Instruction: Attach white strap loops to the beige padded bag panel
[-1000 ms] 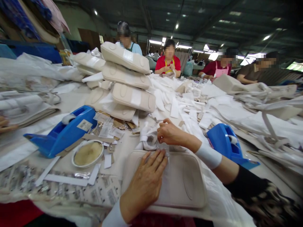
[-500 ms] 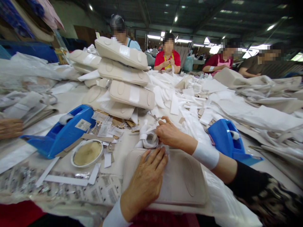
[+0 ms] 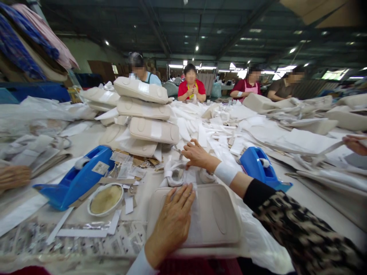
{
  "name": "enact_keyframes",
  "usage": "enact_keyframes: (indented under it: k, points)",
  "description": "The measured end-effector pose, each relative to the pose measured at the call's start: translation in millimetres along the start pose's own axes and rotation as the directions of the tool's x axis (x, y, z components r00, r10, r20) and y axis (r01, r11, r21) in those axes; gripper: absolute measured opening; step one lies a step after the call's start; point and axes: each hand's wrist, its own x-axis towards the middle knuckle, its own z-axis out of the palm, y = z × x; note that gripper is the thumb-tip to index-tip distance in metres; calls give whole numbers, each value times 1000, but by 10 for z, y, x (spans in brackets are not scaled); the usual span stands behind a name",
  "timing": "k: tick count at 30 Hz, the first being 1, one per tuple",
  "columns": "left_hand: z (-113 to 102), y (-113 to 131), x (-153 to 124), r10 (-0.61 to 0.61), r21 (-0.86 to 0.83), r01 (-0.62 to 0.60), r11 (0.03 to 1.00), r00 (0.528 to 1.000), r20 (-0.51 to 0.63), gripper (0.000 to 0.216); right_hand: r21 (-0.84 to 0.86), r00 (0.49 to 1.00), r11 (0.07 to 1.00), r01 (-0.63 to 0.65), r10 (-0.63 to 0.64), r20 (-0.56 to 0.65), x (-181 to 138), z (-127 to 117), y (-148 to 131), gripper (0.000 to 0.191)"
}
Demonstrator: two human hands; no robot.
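Observation:
A beige handbag (image 3: 216, 214) lies flat before me, a pale translucent strip running across its middle. My left hand (image 3: 173, 217) rests flat on the bag and strip, fingers extended. Just beyond the bag's far edge, my right hand (image 3: 197, 156) has bent fingers over white-wrapped straps (image 3: 174, 173). Its fingertips are drawn together beside some thin, shiny material that I cannot make out. A white wrap covers each of my wrists.
Blue tape dispensers stand at left (image 3: 76, 179) and right (image 3: 262, 168). A round tub (image 3: 105, 198) holds yellowish material. Stacked beige bags (image 3: 153, 130) rise behind loose tags. Co-workers sit across the table; other people's hands show at left (image 3: 14, 178) and right (image 3: 355, 144).
My view has tilted up. My right hand has moved forward, away from the bag and off the wrapped strap roll. My left hand stays flat on the bag.

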Motion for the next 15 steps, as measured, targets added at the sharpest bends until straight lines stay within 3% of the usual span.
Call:
enact_keyframes:
  k: [4,9,13,15]
  points:
    - [-9,5,-16,11,5,-11,1000,1000,-15,70,56,960,971,-230,236,-149,-69,-50,135,22]
    - [-39,11,-47,9,-18,-10,1000,1000,-30,71,275,763,822,-499,567,-311,-516,-160,-17,4]
    - [-37,9,-63,4,-64,-6,998,999,-37,72,485,643,696,-529,702,-306,-1145,-111,-391,32]
    - [-36,17,-66,-5,-82,1,997,999,-49,72,730,555,461,-505,821,-135,-1412,-18,-589,57]
